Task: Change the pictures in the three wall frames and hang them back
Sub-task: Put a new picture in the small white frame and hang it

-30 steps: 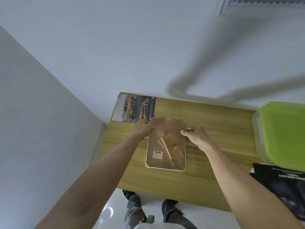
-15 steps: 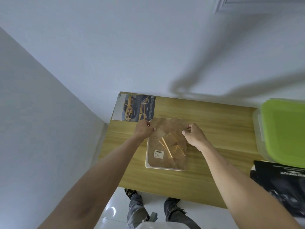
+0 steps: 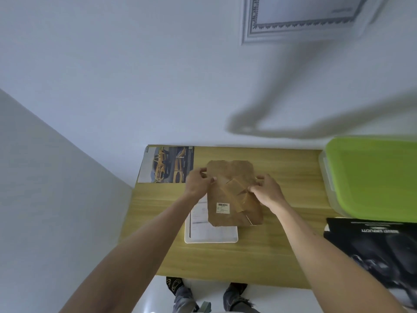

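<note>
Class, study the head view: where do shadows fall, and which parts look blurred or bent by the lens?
Head view: two long soft arm shadows cross the white wall; the framed certificate at the top edge is smeared and skewed; the wide lens splays the forearms outward; the brown backing board on the table stays fairly sharp.

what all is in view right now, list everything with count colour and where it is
backing board: 1, brown, held above the table, lifted off the frame
frame: 1, white, flat on the table under the board, printed sheet showing inside
car picture: 1, yellow car, table's far left corner
black poster: 1, black, table's right edge
storage box: 1, clear with green lid, table's far right
wall frame: 1, pale grey, on the wall, top right
table: 1, light wood, against the wall
left hand: grips the board's left edge
right hand: grips the board's right edge
</note>
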`<state>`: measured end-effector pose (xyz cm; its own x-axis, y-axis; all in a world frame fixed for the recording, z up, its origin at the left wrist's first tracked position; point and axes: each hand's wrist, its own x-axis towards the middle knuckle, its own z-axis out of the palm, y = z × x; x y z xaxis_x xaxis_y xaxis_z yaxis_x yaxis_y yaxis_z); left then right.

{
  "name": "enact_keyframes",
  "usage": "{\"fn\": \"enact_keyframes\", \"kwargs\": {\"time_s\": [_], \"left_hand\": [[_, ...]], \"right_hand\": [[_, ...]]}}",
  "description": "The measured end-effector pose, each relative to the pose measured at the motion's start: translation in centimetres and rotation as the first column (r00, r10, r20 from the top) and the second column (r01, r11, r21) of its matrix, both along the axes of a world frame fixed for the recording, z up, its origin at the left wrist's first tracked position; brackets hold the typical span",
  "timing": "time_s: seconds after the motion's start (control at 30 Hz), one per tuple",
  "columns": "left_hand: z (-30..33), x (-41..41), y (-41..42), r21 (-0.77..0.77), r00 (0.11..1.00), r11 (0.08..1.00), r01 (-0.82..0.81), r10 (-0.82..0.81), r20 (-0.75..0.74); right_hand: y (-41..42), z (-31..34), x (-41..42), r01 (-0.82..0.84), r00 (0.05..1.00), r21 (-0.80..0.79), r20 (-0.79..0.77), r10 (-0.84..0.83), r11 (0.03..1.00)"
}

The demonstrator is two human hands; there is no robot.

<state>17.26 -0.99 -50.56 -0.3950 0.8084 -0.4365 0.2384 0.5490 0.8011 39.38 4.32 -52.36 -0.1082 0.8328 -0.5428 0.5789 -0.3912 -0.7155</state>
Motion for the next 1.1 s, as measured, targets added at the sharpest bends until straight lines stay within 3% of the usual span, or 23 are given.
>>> {"fn": "enact_keyframes", "kwargs": {"time_s": [0.23, 0.33, 0.47, 0.6, 0.93, 1.1], "left_hand": [[-0.7, 8.7, 2.0, 0.012, 0.924, 0.927, 0.375, -0.373, -0.085], [-1.6, 12.6, 3.6, -0.029, 0.888, 0.894, 0.446, -0.447, -0.11], [-3.2, 16.4, 4.9, -0.098, 0.842, 0.87, 0.483, -0.492, -0.222], [-4.7, 18.2, 5.1, -0.125, 0.796, 0.836, 0.534, -0.547, -0.26], [-6.5, 19.4, 3.9, -0.248, 0.624, 0.758, 0.603, -0.642, -0.446], [-5.4, 16.4, 3.1, -0.156, 0.646, 0.768, 0.621, -0.614, -0.453]], "right_hand": [[1.2, -0.2, 8.1, 0.076, 0.971, 0.269, 0.2, -0.133, 0.96], [1.2, -1.5, 11.1, 0.083, 0.945, 0.269, 0.285, -0.161, 0.959], [0.2, -1.6, 12.7, 0.099, 0.942, 0.202, 0.296, -0.157, 0.974], [-0.1, -3.0, 13.6, 0.004, 0.945, 0.137, 0.322, -0.048, 0.991], [-0.1, -4.9, 13.2, -0.15, 0.855, 0.196, 0.518, 0.027, 0.969], [-1.1, -4.2, 11.4, -0.214, 0.826, 0.318, 0.564, -0.002, 0.924]]}}
